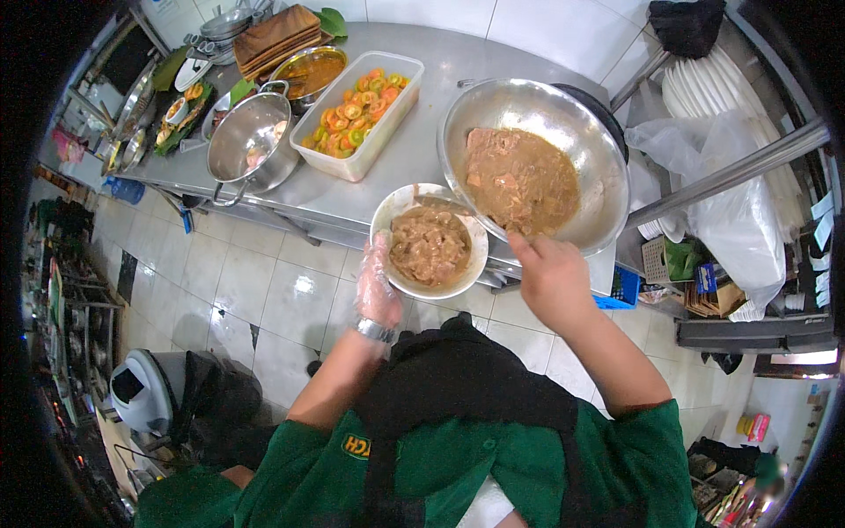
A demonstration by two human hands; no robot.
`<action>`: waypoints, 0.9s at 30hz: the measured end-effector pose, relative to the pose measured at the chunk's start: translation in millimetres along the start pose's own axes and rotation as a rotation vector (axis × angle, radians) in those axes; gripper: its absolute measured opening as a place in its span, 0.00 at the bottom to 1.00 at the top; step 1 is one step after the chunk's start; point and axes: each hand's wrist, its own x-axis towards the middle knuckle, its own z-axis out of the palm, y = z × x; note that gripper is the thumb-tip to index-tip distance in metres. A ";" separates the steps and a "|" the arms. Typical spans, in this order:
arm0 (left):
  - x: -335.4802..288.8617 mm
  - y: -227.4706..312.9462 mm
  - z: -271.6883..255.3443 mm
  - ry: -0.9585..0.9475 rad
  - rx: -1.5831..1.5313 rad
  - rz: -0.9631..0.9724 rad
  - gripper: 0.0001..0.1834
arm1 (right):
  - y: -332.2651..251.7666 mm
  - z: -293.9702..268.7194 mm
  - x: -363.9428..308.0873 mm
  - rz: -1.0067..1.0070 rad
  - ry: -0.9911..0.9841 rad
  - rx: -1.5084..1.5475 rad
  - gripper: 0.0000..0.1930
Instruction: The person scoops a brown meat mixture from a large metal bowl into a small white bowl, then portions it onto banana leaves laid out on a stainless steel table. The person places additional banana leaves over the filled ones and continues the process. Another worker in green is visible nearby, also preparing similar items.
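Note:
My left hand [378, 286], in a clear plastic glove, grips the left rim of a white bowl [384, 214]. Brown meat in thick sauce [431, 246] fills much of the bowl, which is held just off the counter's front edge. My bare right hand [553, 280] is closed on the handle of a spoon [444, 204], whose sauce-smeared head lies over the far side of the bowl. Right beside them, a large steel mixing bowl [603, 189] contains more of the meat in brown liquid [519, 180]. My right fingers are close to its near rim.
On the steel counter [378, 194] stand a plastic tub [352, 167] of sliced tomatoes, a steel pot [251, 150], a pan of brown sauce [308, 70] and stacked wooden trays [277, 40]. Stacked white plates [717, 88] fill the right rack. A bin [141, 392] stands on the floor at left.

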 end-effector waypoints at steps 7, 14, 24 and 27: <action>-0.2 -7.5 -0.1 -0.005 -0.045 -0.016 0.29 | 97.9 -5.1 24.2 0.436 -0.092 0.152 0.13; 7.0 -12.7 -7.1 -0.079 -0.072 -0.035 0.31 | 190.5 39.1 48.8 0.628 -0.395 -0.286 0.11; 4.6 -14.9 -4.8 0.036 -0.043 -0.018 0.29 | 116.6 71.9 48.2 0.524 -0.443 0.063 0.12; 2.5 -13.8 -2.1 0.026 -0.039 -0.033 0.28 | 95.2 60.8 50.4 0.516 -0.442 0.058 0.11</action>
